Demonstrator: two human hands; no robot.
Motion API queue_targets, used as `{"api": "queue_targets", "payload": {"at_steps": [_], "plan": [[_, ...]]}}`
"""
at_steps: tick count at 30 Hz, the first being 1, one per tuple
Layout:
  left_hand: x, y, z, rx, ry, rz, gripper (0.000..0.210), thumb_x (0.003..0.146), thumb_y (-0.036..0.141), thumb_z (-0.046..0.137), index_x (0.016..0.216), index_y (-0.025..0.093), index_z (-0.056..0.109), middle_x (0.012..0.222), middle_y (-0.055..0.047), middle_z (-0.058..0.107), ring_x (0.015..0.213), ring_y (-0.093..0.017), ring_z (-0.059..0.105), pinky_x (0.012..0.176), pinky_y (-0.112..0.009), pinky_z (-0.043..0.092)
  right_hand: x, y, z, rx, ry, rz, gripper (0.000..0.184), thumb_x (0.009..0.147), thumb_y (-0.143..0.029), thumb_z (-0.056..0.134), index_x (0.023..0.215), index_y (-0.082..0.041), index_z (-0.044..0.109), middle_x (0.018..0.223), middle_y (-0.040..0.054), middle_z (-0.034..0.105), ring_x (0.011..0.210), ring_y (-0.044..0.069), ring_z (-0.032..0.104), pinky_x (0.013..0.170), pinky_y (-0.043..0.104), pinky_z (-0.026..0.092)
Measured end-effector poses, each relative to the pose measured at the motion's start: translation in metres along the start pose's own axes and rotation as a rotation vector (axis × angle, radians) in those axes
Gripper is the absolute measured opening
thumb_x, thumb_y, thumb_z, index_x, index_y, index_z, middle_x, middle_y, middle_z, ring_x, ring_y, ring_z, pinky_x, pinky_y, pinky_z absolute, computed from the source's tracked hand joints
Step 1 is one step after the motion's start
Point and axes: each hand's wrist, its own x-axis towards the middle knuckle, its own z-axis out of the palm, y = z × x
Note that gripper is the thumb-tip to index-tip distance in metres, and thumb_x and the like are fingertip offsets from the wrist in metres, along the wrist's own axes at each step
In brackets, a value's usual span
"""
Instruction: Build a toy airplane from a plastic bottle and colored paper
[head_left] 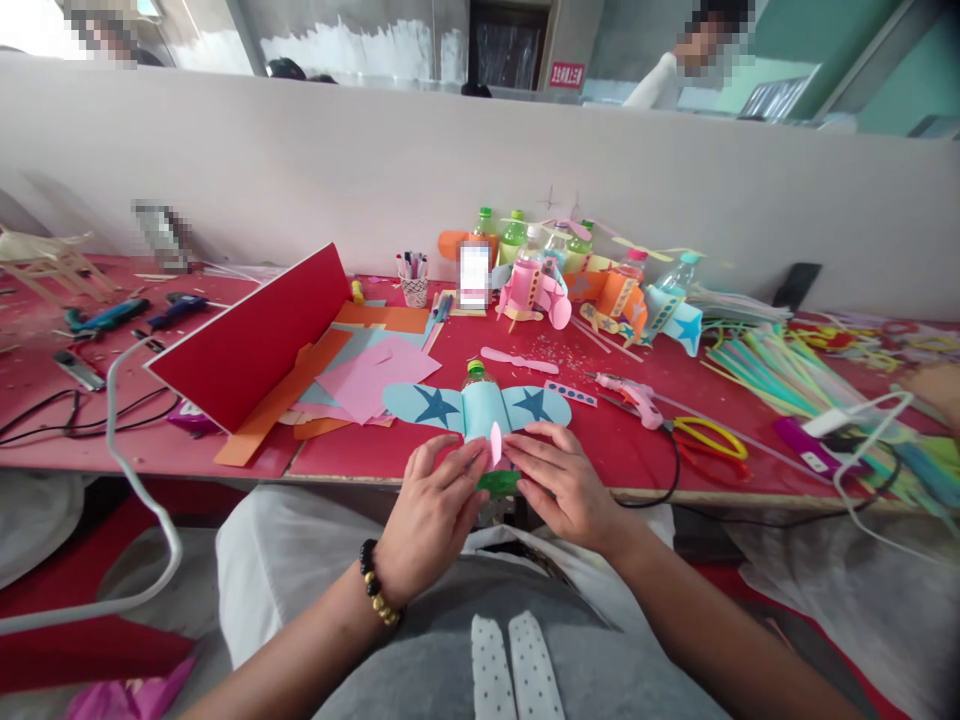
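Note:
A plastic bottle made up as an airplane (480,407) lies at the table's front edge, its green cap pointing away from me. Light-blue paper wraps it, and its blue wings carry dark-blue stars. A small pink paper fin (496,445) stands up near its tail end, over the green bottle bottom. My left hand (442,500) holds the tail from the left, fingers bent against it. From the right, my right hand (562,485) grips the same end, its fingertips close around the fin. The fingertips partly hide the tail.
A pink glue gun (630,398) and yellow-and-red scissors (709,440) lie to the right. Finished bottle airplanes (532,285) stand behind. Coloured paper sheets (375,375) and a red board (255,340) are on the left. Paper strips (780,375) and another person's hand (934,390) are far right.

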Motion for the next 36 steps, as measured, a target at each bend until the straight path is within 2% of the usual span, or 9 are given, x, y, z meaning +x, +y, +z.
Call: {"api": "queue_targets", "payload": {"at_steps": [4, 11, 17, 23, 28, 32, 36], "plan": [[0.005, -0.006, 0.003, -0.029, -0.02, 0.048, 0.042, 0.091, 0.02, 0.052, 0.134, 0.018, 0.052, 0.136, -0.006, 0.056, 0.122, -0.029, 0.041, 0.103, -0.049, 0.038, 0.004, 0.004, 0.002, 0.001, -0.029, -0.024, 0.037, 0.092, -0.018, 0.054, 0.128, -0.018, 0.058, 0.13, 0.0077, 0.061, 0.122, 0.028, 0.044, 0.102, 0.053, 0.039], [0.006, -0.023, 0.003, -0.028, 0.0, 0.169, 0.043, 0.091, 0.017, 0.054, 0.133, 0.023, 0.053, 0.132, -0.005, 0.06, 0.119, -0.028, 0.045, 0.099, -0.049, 0.039, 0.002, 0.007, 0.007, 0.008, 0.029, -0.054, 0.037, 0.091, -0.015, 0.054, 0.128, -0.019, 0.059, 0.127, 0.0072, 0.063, 0.121, 0.028, 0.045, 0.1, 0.052, 0.041], [0.005, -0.031, 0.005, -0.027, 0.011, 0.234, 0.049, 0.09, 0.015, 0.054, 0.138, 0.025, 0.049, 0.135, -0.004, 0.058, 0.121, -0.027, 0.045, 0.1, -0.048, 0.037, 0.001, 0.008, 0.005, 0.015, -0.012, -0.073, 0.04, 0.091, -0.016, 0.055, 0.13, -0.023, 0.057, 0.128, 0.0064, 0.062, 0.124, 0.028, 0.044, 0.103, 0.052, 0.039], [0.007, -0.037, 0.008, -0.009, 0.022, 0.296, 0.053, 0.089, 0.017, 0.057, 0.14, 0.026, 0.046, 0.133, -0.004, 0.06, 0.12, -0.026, 0.046, 0.099, -0.048, 0.038, -0.003, 0.01, 0.007, 0.003, -0.003, -0.093, 0.035, 0.091, -0.021, 0.057, 0.125, -0.019, 0.061, 0.128, 0.0077, 0.062, 0.127, 0.029, 0.041, 0.104, 0.052, 0.038], [0.0, -0.035, 0.008, -0.05, 0.006, 0.239, 0.055, 0.09, 0.017, 0.056, 0.142, 0.025, 0.042, 0.139, -0.006, 0.054, 0.128, -0.027, 0.04, 0.104, -0.048, 0.037, -0.009, 0.007, 0.009, 0.021, 0.013, -0.054, 0.043, 0.092, -0.027, 0.056, 0.133, -0.019, 0.054, 0.133, 0.0098, 0.058, 0.127, 0.029, 0.042, 0.103, 0.054, 0.039], [-0.013, -0.036, 0.007, -0.144, 0.091, 0.153, 0.059, 0.09, 0.013, 0.053, 0.145, 0.022, 0.037, 0.142, -0.009, 0.05, 0.13, -0.028, 0.038, 0.104, -0.049, 0.038, -0.019, 0.01, 0.012, 0.099, 0.145, -0.021, 0.05, 0.09, -0.024, 0.058, 0.139, -0.02, 0.047, 0.136, 0.0117, 0.055, 0.128, 0.031, 0.043, 0.103, 0.056, 0.04], [-0.022, -0.038, 0.005, -0.185, 0.163, 0.053, 0.056, 0.089, 0.009, 0.052, 0.142, 0.023, 0.042, 0.137, -0.008, 0.055, 0.126, -0.026, 0.042, 0.101, -0.047, 0.04, -0.026, 0.013, 0.01, 0.165, 0.223, 0.036, 0.047, 0.088, -0.018, 0.057, 0.134, -0.021, 0.051, 0.133, 0.0116, 0.056, 0.124, 0.031, 0.047, 0.101, 0.055, 0.042]]}}
